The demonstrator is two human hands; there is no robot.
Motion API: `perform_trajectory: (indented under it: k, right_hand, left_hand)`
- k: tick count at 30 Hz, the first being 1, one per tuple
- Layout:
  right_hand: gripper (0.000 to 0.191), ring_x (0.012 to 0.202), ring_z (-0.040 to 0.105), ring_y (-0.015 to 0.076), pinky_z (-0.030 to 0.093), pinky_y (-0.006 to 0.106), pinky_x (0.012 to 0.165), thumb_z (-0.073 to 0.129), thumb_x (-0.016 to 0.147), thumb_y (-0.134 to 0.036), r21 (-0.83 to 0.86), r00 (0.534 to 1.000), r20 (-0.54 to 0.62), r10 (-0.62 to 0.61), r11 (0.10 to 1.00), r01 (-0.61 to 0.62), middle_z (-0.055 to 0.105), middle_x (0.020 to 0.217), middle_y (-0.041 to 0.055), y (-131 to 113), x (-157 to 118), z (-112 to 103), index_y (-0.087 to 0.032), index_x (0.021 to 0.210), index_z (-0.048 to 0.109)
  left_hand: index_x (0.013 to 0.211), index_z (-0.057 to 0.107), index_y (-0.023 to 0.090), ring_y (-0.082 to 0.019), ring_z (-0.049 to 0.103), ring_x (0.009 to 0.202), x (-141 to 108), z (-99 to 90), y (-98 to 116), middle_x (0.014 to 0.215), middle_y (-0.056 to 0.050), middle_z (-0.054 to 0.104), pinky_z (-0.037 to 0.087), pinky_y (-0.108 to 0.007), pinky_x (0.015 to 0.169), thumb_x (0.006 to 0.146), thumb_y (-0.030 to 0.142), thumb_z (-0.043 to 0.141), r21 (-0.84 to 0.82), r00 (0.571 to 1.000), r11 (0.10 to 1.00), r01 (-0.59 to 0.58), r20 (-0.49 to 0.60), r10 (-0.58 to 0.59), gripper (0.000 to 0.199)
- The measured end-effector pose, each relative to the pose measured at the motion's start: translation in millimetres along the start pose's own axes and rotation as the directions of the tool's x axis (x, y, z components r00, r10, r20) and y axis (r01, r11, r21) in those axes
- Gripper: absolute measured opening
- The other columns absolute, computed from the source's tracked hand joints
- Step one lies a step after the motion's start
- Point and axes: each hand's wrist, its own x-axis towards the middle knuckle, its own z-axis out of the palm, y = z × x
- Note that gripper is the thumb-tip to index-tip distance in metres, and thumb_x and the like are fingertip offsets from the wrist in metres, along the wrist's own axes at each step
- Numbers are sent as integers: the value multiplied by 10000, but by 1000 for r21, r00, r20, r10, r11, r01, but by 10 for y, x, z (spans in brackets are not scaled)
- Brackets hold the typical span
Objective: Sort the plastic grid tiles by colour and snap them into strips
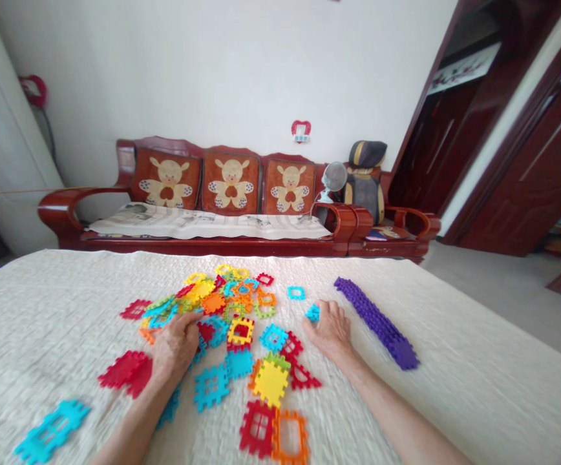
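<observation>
Touching a small blue notched tile (312, 313) with thumb and forefinger of the right hand (329, 329), fingers bent; cannot tell whether gripping it firmly or merely in contact. Just beyond and slightly left, flat on the pale quilted cloth (459, 368): a blue window-frame tile (289, 293), apart from the heap, nearer to the right hand than to the left.

To the right of the right hand, near but not touching: a long row of overlapping purple notched tiles (376, 321), long axis slanting from far left to near right, near end out beside the forearm. Well apart from the left hand, with loose tiles and the right hand between.

At the near-left edge of the multicoloured heap of tiles (200, 290): the left hand (176, 345), forefinger stretched rightward towards an orange tile (212, 303), other fingers bent and largely hidden; cannot tell whether gripping anything. Left of that wrist, red notched tiles (121, 371); between the forearms, a yellow tile (271, 382).
</observation>
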Motion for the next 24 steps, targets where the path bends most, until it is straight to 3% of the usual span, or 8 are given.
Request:
perform_trajectory:
  k: [4,9,14,20,24]
  right_hand:
    - [455,1000,488,295,355,391,789,527,824,-512,-12,1000,-7,-2,1000,2,540,1082,119,0,-14,-36,-200,1156,525]
    - [337,946,507,263,366,371,804,518,844,-416,9,996,35,-78,997,78,560,1041,106,27,6,-44,-203,1101,570]
    - [540,1025,505,271,382,365,850,598,772,-473,97,998,17,-59,994,57,547,1118,114,121,28,-6,-184,1219,513]
    - [448,1166,464,258,369,376,926,537,829,-398,178,976,-16,-218,960,217,483,1307,87,79,10,41,-248,1251,520]
    - [290,1151,485,239,370,372,935,504,847,-331,205,975,-12,-221,954,219,517,1275,81,55,29,66,-234,1102,601]
  left_hand:
    - [973,739,261,-174,654,879,0,13,-13,1000,-13,724,501,-262,753,818,215,466,-2,1000,1000,-5,-13,5,317]
    - [973,739,245,-176,651,867,-4,9,-3,1006,-25,721,503,-278,776,820,201,462,-17,1000,1000,-1,-11,1,320]
    - [973,739,243,-180,648,890,4,26,-25,1051,-25,712,507,-287,798,821,187,467,-26,1000,1000,2,-9,-2,317]
    - [999,732,254,-179,650,908,11,20,-22,1066,-18,707,501,-281,799,835,203,453,4,1000,1000,14,17,-15,328]
    - [1015,729,258,-183,648,923,11,4,1,1068,-16,708,494,-279,774,839,215,445,26,999,1000,14,30,-15,337]
